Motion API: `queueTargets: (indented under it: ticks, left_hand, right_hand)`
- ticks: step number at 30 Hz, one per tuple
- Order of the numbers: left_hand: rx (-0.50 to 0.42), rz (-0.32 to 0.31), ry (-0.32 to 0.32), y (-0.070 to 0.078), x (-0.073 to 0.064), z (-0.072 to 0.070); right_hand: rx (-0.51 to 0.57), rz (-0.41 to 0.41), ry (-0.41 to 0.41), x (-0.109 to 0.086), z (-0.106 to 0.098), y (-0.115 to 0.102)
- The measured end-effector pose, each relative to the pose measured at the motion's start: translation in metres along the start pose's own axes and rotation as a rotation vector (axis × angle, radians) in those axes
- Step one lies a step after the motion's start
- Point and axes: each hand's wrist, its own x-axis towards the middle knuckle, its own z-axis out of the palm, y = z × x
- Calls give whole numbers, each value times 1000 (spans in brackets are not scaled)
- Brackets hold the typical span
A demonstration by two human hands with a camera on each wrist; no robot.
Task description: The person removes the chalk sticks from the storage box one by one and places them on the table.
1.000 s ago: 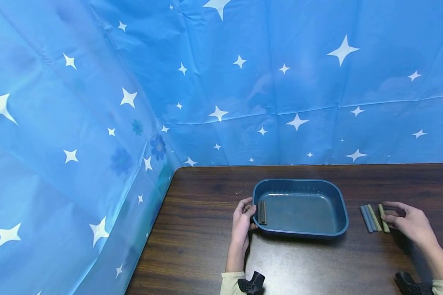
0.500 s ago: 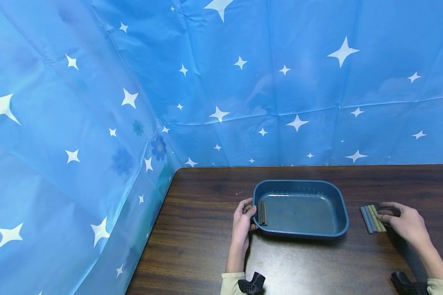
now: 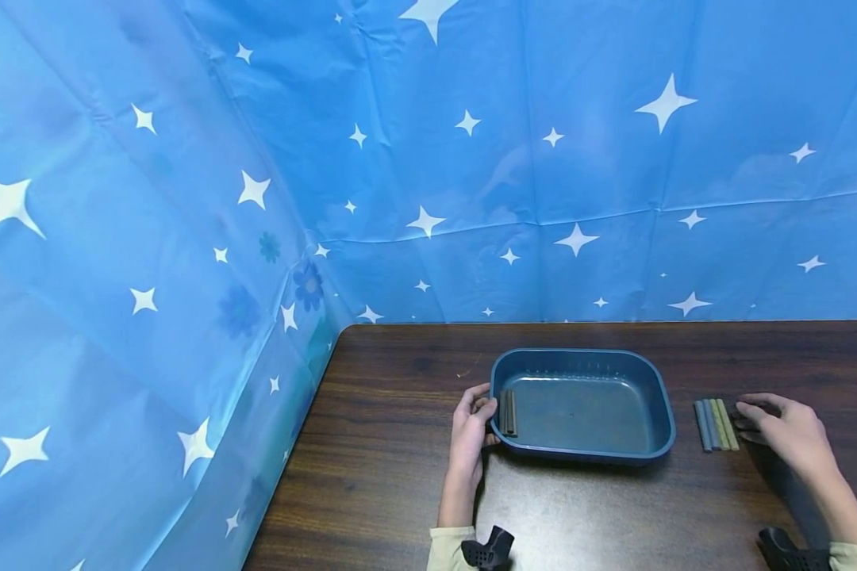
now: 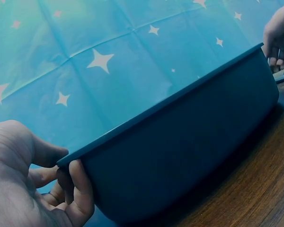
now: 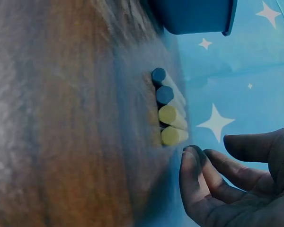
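My left hand [image 3: 467,432] grips the left end of a blue plastic basin [image 3: 578,456], thumb on the rim and fingers curled beneath it, as the left wrist view also shows. Inside the basin, against its left wall, lie a few dark brown sticks [image 3: 508,412]. To the right of the basin, two blue chalk-like sticks [image 3: 707,426] and two yellow chalk-like sticks [image 5: 170,136] lie side by side in a row on the table. Just right of that row is my right hand [image 3: 793,432], its fingers loosely bent, apart from the nearest yellow stick and holding nothing.
The dark wood table [image 3: 393,444] ends at a left edge and a back edge. A blue star-patterned cloth [image 3: 543,159] hangs behind it and along the left side. A black wrist mount [image 3: 489,547] sits on each forearm.
The outer yellow stick, earlier apart and between my right fingers, has slid left against the others. The row now stands straighter, and the right fingers have come off it. The left hand stays put.
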Motion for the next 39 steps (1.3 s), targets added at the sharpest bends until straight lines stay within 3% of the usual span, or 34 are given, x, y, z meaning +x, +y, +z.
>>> queueTargets:
  ticks: [10,15,22,25,39]
  left_hand:
    - [7,4,-1,1,-2,0]
    - [3,6,-2,2,-1,0]
    - [-2,-1,1,0,1,0]
    - [8,4,0,-1,1,-1]
    - [-1,20,-6,-1,0,0]
  right_hand:
    - [-34,15,73,-7,2,-20]
    - [-29,-22,112,-13,3,-36]
    - [25,-115,68,-25,-3,-56]
    - [21,-133,92,-29,-1,-66]
    - [112,-243,48,-41,23,-102]
